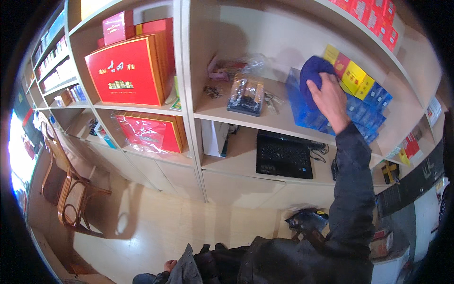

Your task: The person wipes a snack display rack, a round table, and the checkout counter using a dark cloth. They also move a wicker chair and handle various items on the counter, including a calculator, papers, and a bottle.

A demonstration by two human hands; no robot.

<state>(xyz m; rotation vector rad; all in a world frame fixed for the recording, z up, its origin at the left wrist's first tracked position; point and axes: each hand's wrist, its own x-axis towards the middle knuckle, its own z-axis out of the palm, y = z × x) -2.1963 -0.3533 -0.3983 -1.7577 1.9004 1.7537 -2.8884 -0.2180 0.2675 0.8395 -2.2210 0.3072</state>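
A dark blue cloth (pixel 309 76) is bunched under my right hand (pixel 328 94), which reaches up to the shelf. The hand presses it against the upper left part of a stack of blue boxes (pixel 354 108). A slanting row of yellow boxes (pixel 355 76), with a red one (pixel 342 64) among them, lies along the top of that stack. My left hand (pixel 170 265) hangs low beside my jacket; only a small part shows, so its fingers cannot be made out.
Left of the blue stack, a plastic-wrapped box of slim items (pixel 245 95) stands on the same shelf (pixel 283 122). Below sits an opened black laptop (pixel 283 154). Large red gift boxes (pixel 120 74) fill the left compartments. A rattan chair (pixel 72 191) stands at left, a black bag (pixel 308 219) low down.
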